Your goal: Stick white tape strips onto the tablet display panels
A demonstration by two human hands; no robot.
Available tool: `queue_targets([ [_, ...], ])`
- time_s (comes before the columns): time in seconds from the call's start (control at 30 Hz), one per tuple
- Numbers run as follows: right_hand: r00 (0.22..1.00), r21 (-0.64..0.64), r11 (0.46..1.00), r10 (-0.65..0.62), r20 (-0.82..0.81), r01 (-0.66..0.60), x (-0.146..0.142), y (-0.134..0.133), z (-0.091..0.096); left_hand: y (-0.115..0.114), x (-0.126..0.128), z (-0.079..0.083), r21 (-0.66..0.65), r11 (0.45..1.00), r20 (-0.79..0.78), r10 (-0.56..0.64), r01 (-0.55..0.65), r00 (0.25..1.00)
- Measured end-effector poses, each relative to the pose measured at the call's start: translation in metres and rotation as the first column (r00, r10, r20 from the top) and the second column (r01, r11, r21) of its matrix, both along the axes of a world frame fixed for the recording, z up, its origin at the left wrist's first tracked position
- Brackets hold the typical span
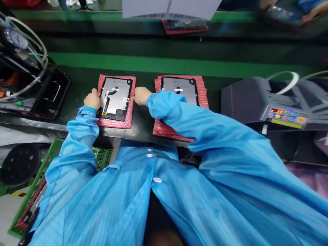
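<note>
A flat tablet panel point(116, 97), grey inside a black frame with a black flex cable across it, lies on a red bubble-wrap sheet point(115, 122). My left hand point(91, 99) grips its left edge with the fingers curled. At the panel's right edge my right hand point(140, 95) holds on with closed fingers. Both arms are in blue sleeves. To the right, a second similar panel point(180, 88) rests on a stack of red bubble-wrap sheets point(165, 128), partly hidden by my right sleeve.
A grey machine point(258, 99) with coloured buttons stands at the right. A black device point(38, 92) with tubes sits at the left. A green crate point(33, 191) is below the bench edge. A green strip point(166, 65) runs across the far side.
</note>
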State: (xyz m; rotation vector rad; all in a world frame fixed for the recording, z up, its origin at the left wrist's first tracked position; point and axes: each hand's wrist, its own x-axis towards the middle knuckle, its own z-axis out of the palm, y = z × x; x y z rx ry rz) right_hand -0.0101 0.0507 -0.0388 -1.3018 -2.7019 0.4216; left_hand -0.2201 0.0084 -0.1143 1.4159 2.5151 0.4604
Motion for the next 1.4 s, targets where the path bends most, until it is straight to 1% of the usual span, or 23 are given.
queue_targets([
  [0.07, 0.993, -0.034, 0.997, -0.075, -0.093, 0.072, 0.043, -0.034, 0.02, -0.004, 0.0, 0.003, -0.016, 1.0, 0.008, -0.016, 0.016, 1.0],
  [0.1, 0.967, -0.117, 0.988, -0.121, -0.226, 0.097, 0.072, -0.053, 0.029, -0.007, -0.001, 0.006, -0.026, 0.999, 0.021, -0.043, 0.043, 0.999],
  [0.13, 0.914, -0.2, 0.971, -0.195, -0.357, 0.129, 0.104, -0.071, 0.035, -0.011, -0.002, 0.009, -0.029, 0.999, 0.032, -0.045, 0.046, 0.998],
  [0.17, 0.823, -0.241, 0.949, -0.3, -0.482, 0.205, 0.138, -0.089, 0.038, -0.015, -0.003, 0.012, -0.038, 0.989, 0.07, -0.143, 0.146, 0.987],
  [0.2, 0.698, -0.26, 0.913, -0.408, -0.588, 0.315, 0.172, -0.104, 0.037, -0.018, -0.003, 0.014, -0.041, 0.992, 0.072, -0.113, 0.116, 0.991],
  [0.23, 0.535, -0.268, 0.85, -0.501, -0.681, 0.454, 0.205, -0.117, 0.032, -0.018, -0.002, 0.017, 0.025, 1.0, 0.032, -0.004, 0.003, 0.999],
  [0.27, 0.355, -0.294, 0.754, -0.567, -0.743, 0.588, 0.236, -0.126, 0.026, -0.018, 0.002, 0.021, 0.11, 0.99, -0.017, 0.087, -0.085, 0.996],
  [0.3, 0.184, -0.332, 0.642, -0.601, -0.778, 0.692, 0.264, -0.133, 0.017, -0.016, 0.01, 0.026, 0.193, 0.976, -0.07, 0.116, -0.1, 0.991],
  [0.33, 0.032, -0.371, 0.531, -0.603, -0.797, 0.762, 0.289, -0.136, 0.009, -0.013, 0.021, 0.033, 0.274, 0.96, -0.1, 0.082, -0.052, 0.992],
  [0.37, -0.089, -0.415, 0.443, -0.592, -0.801, 0.795, 0.309, -0.137, 0.001, -0.012, 0.035, 0.041, 0.334, 0.942, -0.128, 0.012, 0.032, 0.992],
  [0.4, -0.177, -0.458, 0.386, -0.578, -0.797, 0.801, 0.325, -0.136, -0.005, -0.01, 0.054, 0.051, 0.369, 0.918, -0.163, -0.088, 0.144, 0.983],
  [0.43, -0.24, -0.496, 0.356, -0.565, -0.789, 0.792, 0.336, -0.133, -0.01, -0.01, 0.074, 0.062, 0.387, 0.884, -0.197, -0.198, 0.262, 0.96],
  [0.47, -0.28, -0.53, 0.351, -0.56, -0.779, 0.772, 0.342, -0.129, -0.012, -0.01, 0.096, 0.073, 0.394, 0.838, -0.236, -0.306, 0.378, 0.922],
  [0.53, -0.321, -0.579, 0.368, -0.563, -0.762, 0.727, 0.344, -0.119, -0.013, -0.008, 0.14, 0.092, 0.388, 0.743, -0.286, -0.466, 0.546, 0.837],
  [0.6, -0.35, -0.6, 0.372, -0.554, -0.756, 0.708, 0.338, -0.108, -0.01, -0.004, 0.176, 0.105, 0.368, 0.666, -0.312, -0.568, 0.649, 0.761],
  [0.63, -0.365, -0.6, 0.361, -0.539, -0.759, 0.714, 0.335, -0.104, -0.008, -0.001, 0.189, 0.108, 0.355, 0.636, -0.322, -0.605, 0.686, 0.728],
  [0.7, -0.394, -0.58, 0.326, -0.485, -0.78, 0.746, 0.33, -0.098, -0.005, 0.008, 0.208, 0.109, 0.325, 0.579, -0.337, -0.668, 0.748, 0.664],
  [0.8, -0.394, -0.528, 0.286, -0.415, -0.82, 0.799, 0.329, -0.098, -0.008, 0.02, 0.217, 0.104, 0.315, 0.516, -0.333, -0.726, 0.796, 0.602],
  [0.97, -0.316, -0.405, 0.273, -0.316, -0.895, 0.873, 0.337, -0.113, -0.025, 0.028, 0.213, 0.098, 0.372, 0.464, -0.301, -0.759, 0.804, 0.577],
  [1.07, -0.269, -0.342, 0.261, -0.279, -0.922, 0.903, 0.345, -0.112, -0.033, 0.031, 0.215, 0.099, 0.36, 0.474, -0.283, -0.765, 0.804, 0.578],
  [1.17, -0.225, -0.3, 0.235, -0.301, -0.927, 0.924, 0.352, -0.102, -0.035, 0.036, 0.221, 0.1, 0.337, 0.471, -0.288, -0.773, 0.815, 0.566],
  [1.3, -0.24, -0.334, 0.237, -0.352, -0.905, 0.913, 0.359, -0.089, -0.035, 0.043, 0.225, 0.097, 0.345, 0.437, -0.291, -0.792, 0.831, 0.537],
  [1.4, -0.26, -0.366, 0.258, -0.365, -0.894, 0.894, 0.363, -0.085, -0.038, 0.046, 0.227, 0.097, 0.364, 0.438, -0.244, -0.807, 0.822, 0.538],
])
